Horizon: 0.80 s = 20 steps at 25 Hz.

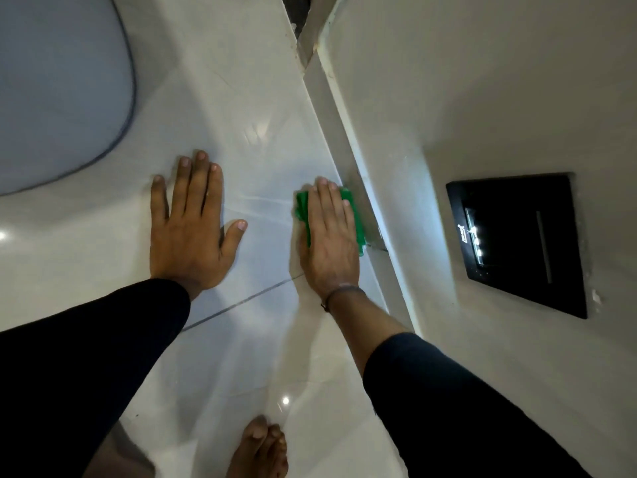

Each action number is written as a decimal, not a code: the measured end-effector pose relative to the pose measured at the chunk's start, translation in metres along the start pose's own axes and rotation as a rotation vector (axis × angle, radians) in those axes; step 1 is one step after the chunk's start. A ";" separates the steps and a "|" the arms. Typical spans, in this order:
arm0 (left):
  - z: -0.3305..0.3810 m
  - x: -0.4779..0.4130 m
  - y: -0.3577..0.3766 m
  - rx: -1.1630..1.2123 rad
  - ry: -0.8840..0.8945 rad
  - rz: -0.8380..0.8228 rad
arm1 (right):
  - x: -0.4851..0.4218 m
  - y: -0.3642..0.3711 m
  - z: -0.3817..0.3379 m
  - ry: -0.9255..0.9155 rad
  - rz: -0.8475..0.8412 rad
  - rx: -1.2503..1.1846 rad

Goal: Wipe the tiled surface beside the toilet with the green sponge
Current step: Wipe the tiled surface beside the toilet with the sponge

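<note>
The glossy white tiled surface [262,139] fills the middle of the head view, crossed by a dark grout line. A green sponge [356,219] lies flat on it close to the right-hand edge, mostly covered by my right hand [331,236], which presses down on it with fingers together. My left hand [193,225] rests flat on the tile to the left, fingers spread, holding nothing. The toilet's grey-white lid [58,94] is at the upper left.
A pale wall [482,81] rises on the right with a black flush plate [517,243] set into it. A raised ledge [348,139] runs along the tile's right edge. A bare foot [258,450] stands at the bottom centre.
</note>
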<state>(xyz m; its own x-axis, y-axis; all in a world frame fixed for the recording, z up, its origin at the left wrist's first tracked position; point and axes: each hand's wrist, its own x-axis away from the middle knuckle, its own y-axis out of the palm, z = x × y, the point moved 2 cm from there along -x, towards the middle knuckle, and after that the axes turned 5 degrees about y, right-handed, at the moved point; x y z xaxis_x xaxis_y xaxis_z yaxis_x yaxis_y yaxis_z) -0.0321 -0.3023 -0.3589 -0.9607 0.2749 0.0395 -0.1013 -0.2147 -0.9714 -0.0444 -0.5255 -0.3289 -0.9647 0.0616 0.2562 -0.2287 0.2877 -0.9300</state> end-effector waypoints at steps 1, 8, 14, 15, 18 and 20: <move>0.000 0.000 0.000 0.000 0.001 0.000 | 0.016 0.001 0.007 0.019 -0.013 0.010; -0.003 -0.001 0.000 0.002 0.002 0.002 | 0.126 0.017 0.063 0.110 -0.049 0.087; -0.001 -0.001 0.000 0.002 -0.010 -0.009 | 0.188 0.025 0.093 0.210 -0.111 0.139; -0.001 0.000 0.000 0.001 -0.013 -0.007 | 0.186 0.024 0.091 0.209 -0.134 0.146; 0.000 -0.001 0.000 -0.013 -0.020 -0.012 | 0.152 0.015 0.078 0.116 -0.184 0.136; 0.001 -0.001 0.000 -0.008 -0.016 -0.014 | 0.108 0.007 0.058 0.052 -0.159 0.097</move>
<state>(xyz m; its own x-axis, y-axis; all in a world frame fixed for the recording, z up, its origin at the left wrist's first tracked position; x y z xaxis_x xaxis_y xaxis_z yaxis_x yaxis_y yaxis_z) -0.0311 -0.3038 -0.3590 -0.9632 0.2626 0.0568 -0.1129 -0.2037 -0.9725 -0.1581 -0.5719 -0.3231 -0.9079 0.0724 0.4128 -0.3916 0.2047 -0.8971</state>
